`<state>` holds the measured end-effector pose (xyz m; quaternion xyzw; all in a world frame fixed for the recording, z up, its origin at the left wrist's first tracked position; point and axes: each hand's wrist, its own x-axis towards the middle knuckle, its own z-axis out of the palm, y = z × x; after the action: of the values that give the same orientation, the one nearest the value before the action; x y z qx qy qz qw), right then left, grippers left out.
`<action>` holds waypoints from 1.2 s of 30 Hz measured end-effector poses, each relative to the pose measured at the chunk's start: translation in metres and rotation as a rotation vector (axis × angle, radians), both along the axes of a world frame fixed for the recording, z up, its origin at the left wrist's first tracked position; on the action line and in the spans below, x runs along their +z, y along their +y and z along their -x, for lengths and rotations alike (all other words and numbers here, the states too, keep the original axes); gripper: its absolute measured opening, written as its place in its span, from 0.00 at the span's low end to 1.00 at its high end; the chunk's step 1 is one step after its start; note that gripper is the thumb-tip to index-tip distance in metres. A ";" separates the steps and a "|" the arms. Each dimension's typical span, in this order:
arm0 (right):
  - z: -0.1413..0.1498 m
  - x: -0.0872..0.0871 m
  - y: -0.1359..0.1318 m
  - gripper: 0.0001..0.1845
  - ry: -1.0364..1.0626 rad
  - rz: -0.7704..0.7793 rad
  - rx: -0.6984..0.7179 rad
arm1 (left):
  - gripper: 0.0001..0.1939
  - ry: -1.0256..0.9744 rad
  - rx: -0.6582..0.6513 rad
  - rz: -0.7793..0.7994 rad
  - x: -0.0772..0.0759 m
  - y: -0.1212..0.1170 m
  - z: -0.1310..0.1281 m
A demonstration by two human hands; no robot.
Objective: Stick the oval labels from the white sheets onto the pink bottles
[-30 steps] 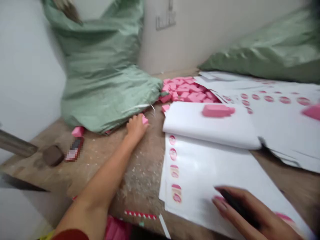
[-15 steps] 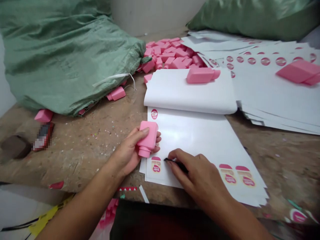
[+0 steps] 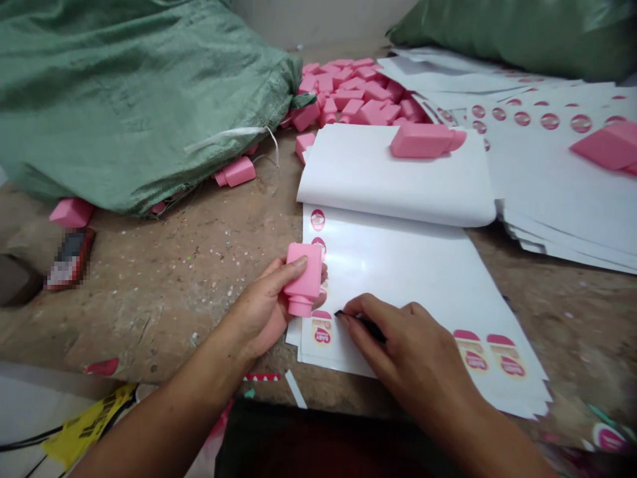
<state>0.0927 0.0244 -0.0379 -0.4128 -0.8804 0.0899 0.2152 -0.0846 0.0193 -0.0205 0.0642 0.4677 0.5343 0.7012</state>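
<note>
Bottle, just one, in your half-curled left hand at the label sheet's left edge, one black tool pinched in your right hand over it, two labels showing rightward, bottle smooth, pink, boxy, neck your way

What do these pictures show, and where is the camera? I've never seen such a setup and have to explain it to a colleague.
There is no machine here: these are a person's two bare hands, seen by one camera worn on the head, looking forward and down. Every picture comes from it.

The left hand holds a pink bottle, its neck toward the person. The right hand grips a slim black object over a sticker sheet; I cannot tell exactly what the object is.

On the worktop, another bottle lies on folded-back paper. Behind is a heap of bottles, with a green sack to the left and more sheets to the right.
</note>
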 end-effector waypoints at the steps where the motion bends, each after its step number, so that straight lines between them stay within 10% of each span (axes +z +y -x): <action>1: 0.000 0.000 0.000 0.14 -0.004 0.000 -0.001 | 0.11 -0.001 -0.002 -0.003 -0.001 0.000 0.000; 19: -0.009 -0.008 -0.016 0.17 -0.060 0.138 -0.021 | 0.12 -0.053 0.012 0.019 -0.005 0.001 0.005; 25: -0.018 0.026 -0.043 0.17 0.248 0.608 0.236 | 0.11 -0.001 -0.002 -0.009 -0.003 0.002 0.003; 36: -0.014 0.043 -0.027 0.06 0.867 0.736 -0.204 | 0.14 0.017 0.002 -0.152 0.011 -0.055 -0.047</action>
<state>0.1072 -0.0027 0.0052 -0.4687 -0.5783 0.5299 0.4063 -0.0374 -0.0360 -0.0091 0.1213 0.4318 0.5684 0.6898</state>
